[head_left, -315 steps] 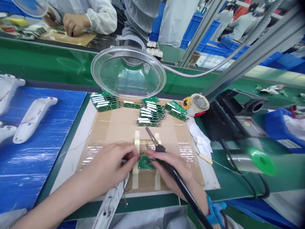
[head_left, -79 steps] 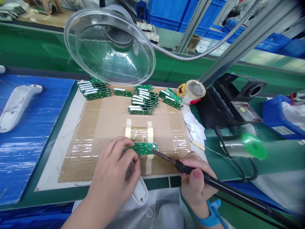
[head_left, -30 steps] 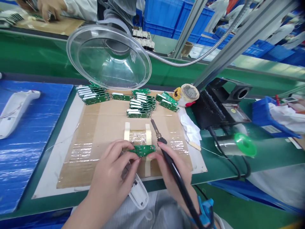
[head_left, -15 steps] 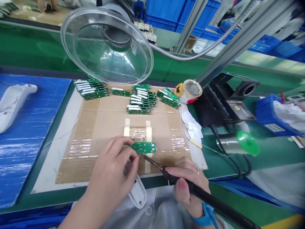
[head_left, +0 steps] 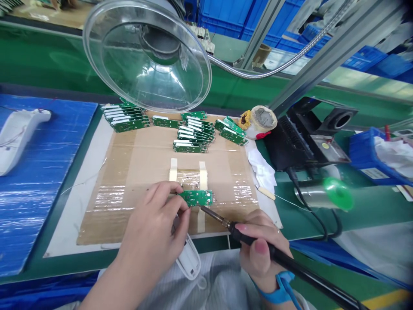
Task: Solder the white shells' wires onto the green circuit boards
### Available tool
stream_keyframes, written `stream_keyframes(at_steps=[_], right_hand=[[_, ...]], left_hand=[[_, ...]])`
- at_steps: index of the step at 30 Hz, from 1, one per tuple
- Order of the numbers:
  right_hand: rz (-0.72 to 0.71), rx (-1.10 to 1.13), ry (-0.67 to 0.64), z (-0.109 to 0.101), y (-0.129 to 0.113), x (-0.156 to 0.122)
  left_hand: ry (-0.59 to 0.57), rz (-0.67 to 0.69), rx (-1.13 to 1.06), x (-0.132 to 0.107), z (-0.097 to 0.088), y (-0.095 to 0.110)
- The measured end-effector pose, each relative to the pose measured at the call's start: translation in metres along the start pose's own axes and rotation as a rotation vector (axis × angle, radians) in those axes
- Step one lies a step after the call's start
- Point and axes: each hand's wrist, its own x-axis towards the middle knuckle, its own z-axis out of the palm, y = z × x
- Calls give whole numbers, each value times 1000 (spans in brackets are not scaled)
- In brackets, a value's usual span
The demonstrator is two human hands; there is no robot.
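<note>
A small green circuit board (head_left: 197, 198) lies on the taped cardboard in front of me, across two pale tape strips. The fingers of my left hand (head_left: 158, 219) close around its left end, with thumb and forefinger pinched at its lower left corner. Whatever is between those two fingertips is hidden. Below that hand a white plastic housing (head_left: 189, 260) shows in part. My right hand (head_left: 263, 247) grips a black soldering iron (head_left: 240, 234). The iron's tip points up and left, close to the board's lower edge; contact cannot be made out.
Several more boards (head_left: 190, 147) lie in rows at the back of the cardboard (head_left: 145, 159). A clear round hood (head_left: 148, 56) hangs above. To the right are white tissue (head_left: 261, 165), a solder spool (head_left: 337, 193) and a black iron stand (head_left: 300, 142). Another white housing (head_left: 19, 133) rests left.
The iron's tip has shifted slightly right along the board's lower edge, away from my left fingertips. My right hand moved a little right with it. The whole view has shifted slightly.
</note>
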Motion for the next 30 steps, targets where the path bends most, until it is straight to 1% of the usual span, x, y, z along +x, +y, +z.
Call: stream_keyframes(at_steps=[3,5,8,12,17,21,23,26,30], right_hand=[[59,58,60,1,2,-1],[68,73,60,3,2,-2],[29,55,30,6,1,0],[-45,8,15,10,-4,10],[-74,-32,-71,9,-10,21],[-87,-32,-40,8,-8,14],[-75,-24,-16,6,-5,8],[-14,13,-4,4,-1,2],[57,36,26,2,0,0]], left_hand=[[-11,1,4,0,0,-1],[-19,0,8,0,-1,-1],[-26,-3,16,0,-1,0],[-25,-11,29,0,-2,2],[-31,-9,40,2,-2,3],[-53,-12,54,4,-3,2],[-58,-11,57,4,-4,2],[-63,-15,70,4,-5,2],[-69,-1,88,6,-4,3]])
